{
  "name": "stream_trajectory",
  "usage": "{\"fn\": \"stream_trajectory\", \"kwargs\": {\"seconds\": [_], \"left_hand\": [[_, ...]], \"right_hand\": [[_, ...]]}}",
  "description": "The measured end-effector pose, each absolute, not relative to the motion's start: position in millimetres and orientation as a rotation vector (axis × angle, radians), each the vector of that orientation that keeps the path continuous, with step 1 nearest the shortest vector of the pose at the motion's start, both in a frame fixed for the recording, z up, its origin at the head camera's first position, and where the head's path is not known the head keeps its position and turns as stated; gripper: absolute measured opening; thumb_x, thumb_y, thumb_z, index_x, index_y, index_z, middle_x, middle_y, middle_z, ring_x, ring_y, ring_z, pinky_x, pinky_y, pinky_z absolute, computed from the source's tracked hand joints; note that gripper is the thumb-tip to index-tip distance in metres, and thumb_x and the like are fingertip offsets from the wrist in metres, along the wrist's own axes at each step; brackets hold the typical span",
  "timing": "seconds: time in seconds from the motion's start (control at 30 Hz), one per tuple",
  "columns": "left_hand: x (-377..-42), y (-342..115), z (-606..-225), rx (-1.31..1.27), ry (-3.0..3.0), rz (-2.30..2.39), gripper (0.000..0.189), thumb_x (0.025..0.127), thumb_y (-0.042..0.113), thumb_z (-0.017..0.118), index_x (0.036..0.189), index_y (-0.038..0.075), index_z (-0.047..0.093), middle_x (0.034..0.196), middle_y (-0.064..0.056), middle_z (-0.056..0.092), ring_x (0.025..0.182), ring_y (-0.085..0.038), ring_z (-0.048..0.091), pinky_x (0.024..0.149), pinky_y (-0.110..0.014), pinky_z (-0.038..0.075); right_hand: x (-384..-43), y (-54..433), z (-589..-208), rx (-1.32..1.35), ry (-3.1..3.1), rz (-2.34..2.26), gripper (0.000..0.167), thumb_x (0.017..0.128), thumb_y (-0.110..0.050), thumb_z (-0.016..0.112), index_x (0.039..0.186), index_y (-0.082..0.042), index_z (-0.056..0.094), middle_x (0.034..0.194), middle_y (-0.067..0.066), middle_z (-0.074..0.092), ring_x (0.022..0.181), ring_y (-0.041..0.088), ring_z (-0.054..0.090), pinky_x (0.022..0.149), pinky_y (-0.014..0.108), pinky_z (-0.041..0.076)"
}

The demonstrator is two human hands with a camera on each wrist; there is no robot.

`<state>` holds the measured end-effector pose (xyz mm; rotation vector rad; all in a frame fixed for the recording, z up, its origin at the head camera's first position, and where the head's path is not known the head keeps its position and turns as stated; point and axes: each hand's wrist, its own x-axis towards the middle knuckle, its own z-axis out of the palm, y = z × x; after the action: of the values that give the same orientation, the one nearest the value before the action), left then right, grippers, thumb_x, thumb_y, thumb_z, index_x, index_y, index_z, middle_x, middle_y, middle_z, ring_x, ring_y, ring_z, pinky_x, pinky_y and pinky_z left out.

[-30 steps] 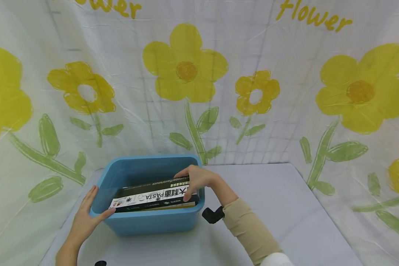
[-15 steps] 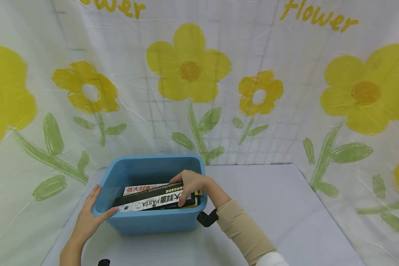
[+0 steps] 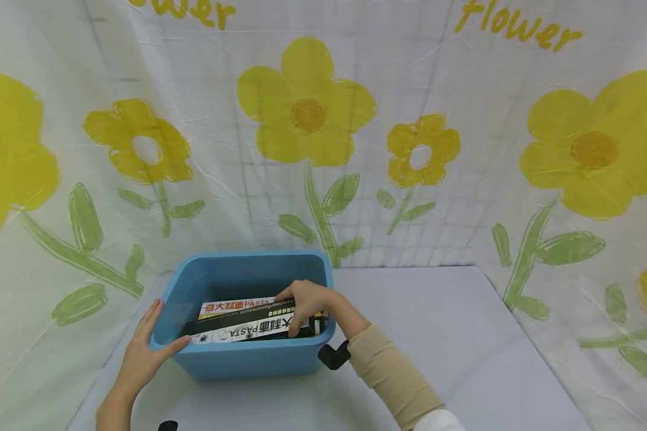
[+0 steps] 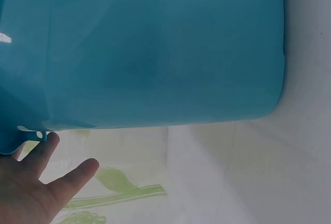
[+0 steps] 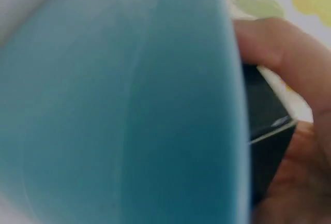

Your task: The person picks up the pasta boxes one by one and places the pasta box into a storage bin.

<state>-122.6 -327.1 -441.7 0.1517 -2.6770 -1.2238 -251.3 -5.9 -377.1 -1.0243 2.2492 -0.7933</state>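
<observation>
A blue plastic bin point(image 3: 248, 362) stands on the table. Inside, my right hand point(image 3: 307, 302) grips the right end of a black and white pasta box point(image 3: 248, 328), thumb on the near side and fingers over the far side. In the right wrist view the box's dark corner point(image 5: 264, 110) sits between thumb and fingers, partly behind the bin wall. Behind it lies another pasta box point(image 3: 223, 307) with red lettering. My left hand point(image 3: 140, 353) rests against the bin's front left corner, thumb on the front rim and fingers extended along the left side.
The pale table point(image 3: 431, 335) extends to the right of the bin. A curtain printed with yellow flowers point(image 3: 307, 114) hangs behind and at both sides. More packaging point(image 3: 319, 320) shows in the bin's right end, mostly hidden.
The gripped pasta box has turned and sunk lower in the bin, and the red-lettered box behind it has come into view. My right hand moved slightly down and left. The left hand stays at the rim.
</observation>
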Motion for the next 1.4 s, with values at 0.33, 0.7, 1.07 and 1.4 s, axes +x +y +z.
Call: {"fn": "stream_trajectory", "kwargs": {"seconds": [0.33, 0.7, 1.07, 1.4], "left_hand": [[-122.7, -326.2, -441.1, 0.172, -2.685, -1.219, 0.101, 0.084, 0.034, 0.073, 0.156, 0.005, 0.007, 0.161, -0.022, 0.002, 0.143, -0.05, 0.003, 0.101, -0.078, 0.013], [-121.2, -327.6, -441.2, 0.149, -2.668, -1.216, 0.1, 0.084, 0.033, 0.073, 0.156, 0.004, 0.009, 0.16, -0.022, 0.004, 0.143, -0.05, 0.003, 0.102, -0.077, 0.012], [-121.2, -327.6, -442.4, 0.137, -2.668, -1.192, 0.099, 0.085, 0.034, 0.072, 0.155, 0.003, 0.009, 0.16, -0.024, 0.005, 0.142, -0.051, 0.005, 0.1, -0.078, 0.013], [-121.6, -328.1, -442.4, 0.128, -2.686, -1.172, 0.099, 0.085, 0.035, 0.072, 0.155, 0.004, 0.009, 0.16, -0.025, 0.005, 0.142, -0.052, 0.005, 0.1, -0.078, 0.014]], "right_hand": [[-239.5, -13.1, -371.4, -1.044, 2.436, -0.558, 0.07, 0.072, -0.005, 0.083, 0.137, -0.006, 0.056, 0.041, -0.006, 0.043, 0.037, 0.005, 0.037, 0.043, 0.018, 0.031], [-234.2, -19.9, -374.0, -0.957, 2.455, -0.387, 0.056, 0.078, -0.01, 0.08, 0.131, -0.006, 0.061, 0.08, 0.002, 0.07, 0.057, 0.007, 0.054, 0.052, 0.019, 0.044], [-235.2, -16.3, -378.1, -0.868, 2.427, -0.506, 0.047, 0.086, -0.028, 0.075, 0.127, -0.006, 0.065, 0.123, 0.004, 0.066, 0.113, 0.017, 0.061, 0.087, 0.026, 0.052], [-229.6, 27.5, -360.5, -0.903, 2.555, -0.946, 0.052, 0.092, -0.022, 0.067, 0.138, -0.002, 0.053, 0.062, 0.008, 0.06, 0.039, 0.008, 0.022, 0.048, 0.02, 0.032]]}}
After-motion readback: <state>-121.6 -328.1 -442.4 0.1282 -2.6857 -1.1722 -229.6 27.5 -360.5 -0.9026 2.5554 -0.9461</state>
